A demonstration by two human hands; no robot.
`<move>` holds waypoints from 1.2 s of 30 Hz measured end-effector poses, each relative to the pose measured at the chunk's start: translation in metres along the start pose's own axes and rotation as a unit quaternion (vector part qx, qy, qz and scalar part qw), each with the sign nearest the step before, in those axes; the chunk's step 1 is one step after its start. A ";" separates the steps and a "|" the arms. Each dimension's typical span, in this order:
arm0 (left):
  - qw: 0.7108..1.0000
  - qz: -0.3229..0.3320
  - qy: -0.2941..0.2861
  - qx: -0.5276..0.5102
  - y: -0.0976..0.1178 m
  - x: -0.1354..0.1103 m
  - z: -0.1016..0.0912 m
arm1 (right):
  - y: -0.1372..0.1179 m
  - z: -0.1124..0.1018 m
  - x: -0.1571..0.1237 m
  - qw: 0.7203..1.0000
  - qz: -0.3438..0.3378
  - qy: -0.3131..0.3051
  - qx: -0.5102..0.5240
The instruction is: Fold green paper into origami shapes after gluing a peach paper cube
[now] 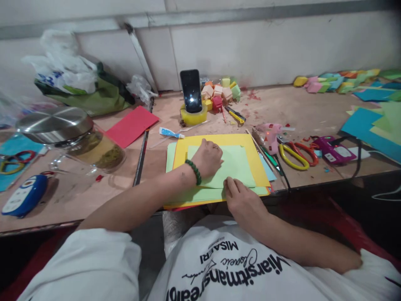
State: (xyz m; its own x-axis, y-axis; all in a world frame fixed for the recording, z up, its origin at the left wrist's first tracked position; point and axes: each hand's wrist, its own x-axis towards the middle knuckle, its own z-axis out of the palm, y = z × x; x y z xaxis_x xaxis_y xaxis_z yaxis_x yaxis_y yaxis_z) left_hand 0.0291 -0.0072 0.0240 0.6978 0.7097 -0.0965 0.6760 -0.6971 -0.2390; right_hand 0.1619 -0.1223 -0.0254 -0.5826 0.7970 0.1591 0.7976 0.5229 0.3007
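Note:
A sheet of light green paper [233, 165] lies on a larger yellow sheet [252, 146], over a stack of coloured paper at the table's front edge. My left hand [208, 158], a green bead bracelet [194, 170] at its wrist, rests on the green sheet with its fingers curled in. Whatever its palm side may hold is hidden. At the near edge of that sheet, my right hand [239, 196] has its fingers together with the tips on the paper, gripping the edge.
A glass jug [103, 152] and a blue-and-white device [26, 194] stand left. Behind the stack, a phone [191, 92] leans on a tape roll [194, 117]. To the right lie a pink glue gun [271, 133], scissors [294, 156] and a purple power strip [335, 149].

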 end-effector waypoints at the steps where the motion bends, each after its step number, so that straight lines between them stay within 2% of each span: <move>1: 0.999 0.008 0.029 0.011 0.008 -0.012 0.000 | -0.001 0.000 0.000 1.000 0.001 -0.005 0.000; 4: 0.995 0.069 0.076 -0.003 0.033 -0.055 0.010 | 0.000 -0.002 0.001 1.000 -0.007 0.014 -0.014; 8: 0.993 0.066 0.094 -0.026 0.049 -0.098 0.040 | 0.003 -0.002 0.000 0.997 -0.012 0.065 -0.040; 12: 0.995 -0.021 0.099 -0.011 0.049 -0.122 0.057 | 0.004 -0.002 0.000 0.996 -0.020 0.076 -0.042; 15: 0.989 -0.090 0.119 0.003 0.048 -0.139 0.061 | 0.005 -0.002 0.000 0.996 -0.022 0.081 -0.033; 19: 0.978 -0.149 0.144 -0.002 0.046 -0.157 0.066 | 0.006 0.000 -0.002 0.995 -0.021 0.092 -0.033; 23: 0.969 -0.164 0.181 -0.023 0.043 -0.160 0.067 | 0.006 0.000 -0.003 0.997 -0.018 0.069 -0.015; 27: 0.964 -0.153 0.210 -0.049 0.041 -0.147 0.062 | -0.001 -0.007 0.002 1.000 0.014 -0.017 -0.002; 29: 0.968 -0.123 0.211 -0.063 0.041 -0.138 0.060 | -0.006 -0.011 0.005 0.999 0.017 -0.046 -0.004; 32: 0.973 -0.076 0.200 -0.084 0.043 -0.131 0.060 | -0.007 -0.013 0.006 0.999 0.009 -0.036 -0.005; 36: 0.971 -0.074 0.201 -0.109 0.043 -0.130 0.062 | 0.007 -0.014 -0.007 1.000 0.014 0.002 -0.001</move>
State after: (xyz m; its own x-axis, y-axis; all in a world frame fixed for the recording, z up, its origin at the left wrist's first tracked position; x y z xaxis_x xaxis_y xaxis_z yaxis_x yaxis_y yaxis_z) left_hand -0.0469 -0.1229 -0.0338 0.5950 0.7377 0.3190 0.7799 -0.6258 -0.0074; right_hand 0.1688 -0.1282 -0.0115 -0.5600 0.8105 0.1717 0.8136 0.4989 0.2987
